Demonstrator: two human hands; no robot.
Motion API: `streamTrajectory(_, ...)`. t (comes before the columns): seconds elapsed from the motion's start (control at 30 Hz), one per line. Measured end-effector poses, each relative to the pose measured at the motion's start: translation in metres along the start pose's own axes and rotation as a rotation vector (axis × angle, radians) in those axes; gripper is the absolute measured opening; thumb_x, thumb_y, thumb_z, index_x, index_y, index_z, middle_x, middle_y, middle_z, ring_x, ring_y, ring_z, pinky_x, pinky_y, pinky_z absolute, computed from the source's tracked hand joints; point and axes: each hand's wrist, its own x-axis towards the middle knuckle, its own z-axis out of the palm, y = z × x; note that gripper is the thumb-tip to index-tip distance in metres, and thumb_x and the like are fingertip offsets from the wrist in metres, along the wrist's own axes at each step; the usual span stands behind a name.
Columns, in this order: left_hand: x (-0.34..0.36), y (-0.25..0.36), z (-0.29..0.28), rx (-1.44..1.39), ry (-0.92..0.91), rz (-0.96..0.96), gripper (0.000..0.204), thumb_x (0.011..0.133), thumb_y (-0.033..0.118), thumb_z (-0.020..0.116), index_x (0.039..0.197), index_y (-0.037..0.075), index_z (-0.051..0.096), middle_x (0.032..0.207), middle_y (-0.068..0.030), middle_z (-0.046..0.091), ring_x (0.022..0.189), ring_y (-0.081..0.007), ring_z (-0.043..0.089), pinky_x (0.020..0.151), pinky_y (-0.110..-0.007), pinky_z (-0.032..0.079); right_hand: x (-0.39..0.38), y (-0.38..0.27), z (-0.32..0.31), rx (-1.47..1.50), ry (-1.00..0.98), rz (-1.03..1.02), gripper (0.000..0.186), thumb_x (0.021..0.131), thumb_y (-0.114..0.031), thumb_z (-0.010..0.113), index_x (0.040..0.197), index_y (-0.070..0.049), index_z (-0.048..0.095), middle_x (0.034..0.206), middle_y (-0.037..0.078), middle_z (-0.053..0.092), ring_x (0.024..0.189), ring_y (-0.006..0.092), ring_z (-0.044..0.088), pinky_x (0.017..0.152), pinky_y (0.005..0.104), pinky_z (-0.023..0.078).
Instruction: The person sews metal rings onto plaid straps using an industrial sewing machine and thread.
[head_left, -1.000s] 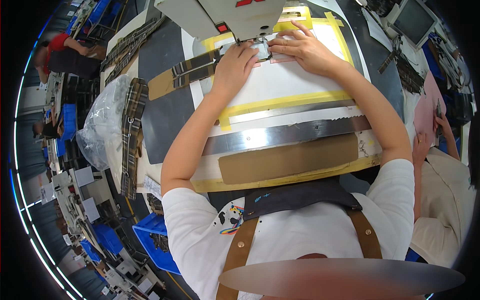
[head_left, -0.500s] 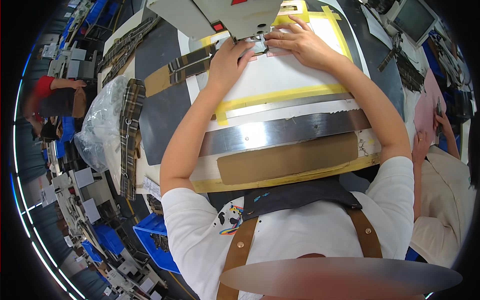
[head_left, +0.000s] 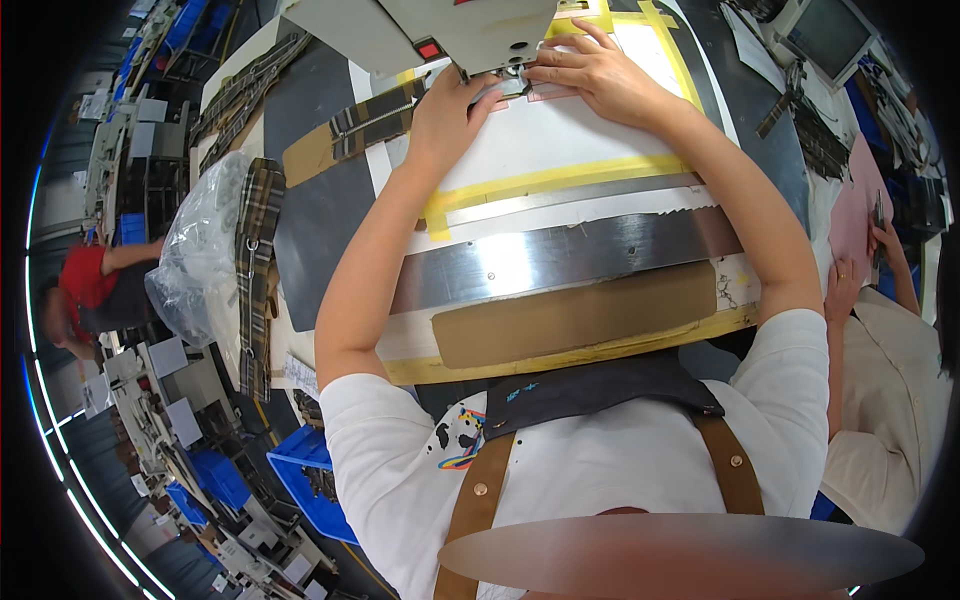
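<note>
A plaid strap (head_left: 375,119) with a silvery line along its middle runs from the left to beneath the head of a sewing machine (head_left: 455,30). My left hand (head_left: 446,118) is closed over the strap's right end, its thumb toward the needle area. Its other fingertips are partly hidden by the machine head. From the right, my right hand (head_left: 605,80) reaches in with fingers stretched out and apart, the tips beside the presser foot (head_left: 513,78). Under both hands lies a white work surface (head_left: 560,140) edged with yellow tape. What sits right under the needle is too small to tell.
A metal strip (head_left: 560,255) and brown cardboard (head_left: 575,318) line the table's near edge. At left lie a plaid strap bundle (head_left: 258,270) and a clear plastic bag (head_left: 200,245). A blue crate (head_left: 305,470) stands below. A co-worker's hand (head_left: 843,290) is at right.
My hands stay at the machine, shifting slightly with the whole view. The strap lies at a slightly different angle. At far left, a person in red has moved lower in the picture.
</note>
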Motion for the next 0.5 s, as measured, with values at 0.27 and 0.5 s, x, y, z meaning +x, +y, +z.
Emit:
streamTrajectory(0.27,0.005,-0.009,0.001,0.051,-0.009,0.014,0.035,0.102,0.041,0.066,0.115,0.01,0.079,0.127,-0.0111,0.067,0.116,-0.0321,0.066,0.093,-0.043,0.056,0.002,0.003,0.002,0.003,0.007,-0.002,0.046,0.096,-0.009,0.063,0.139,-0.024,0.071,0.144,0.002,0.066,0.139,0.0247,0.054,0.13,0.05,0.025)
streamTrajectory(0.5,0.01,-0.02,0.007,0.041,-0.026,-0.008,0.049,0.1,0.047,0.068,0.122,0.003,0.07,0.12,-0.0176,0.068,0.109,-0.0378,0.068,0.091,-0.045,0.056,0.002,0.008,0.009,-0.016,0.005,0.018,0.045,0.097,-0.01,0.062,0.139,-0.024,0.071,0.144,0.002,0.066,0.14,0.0247,0.054,0.13,0.0505,0.024)
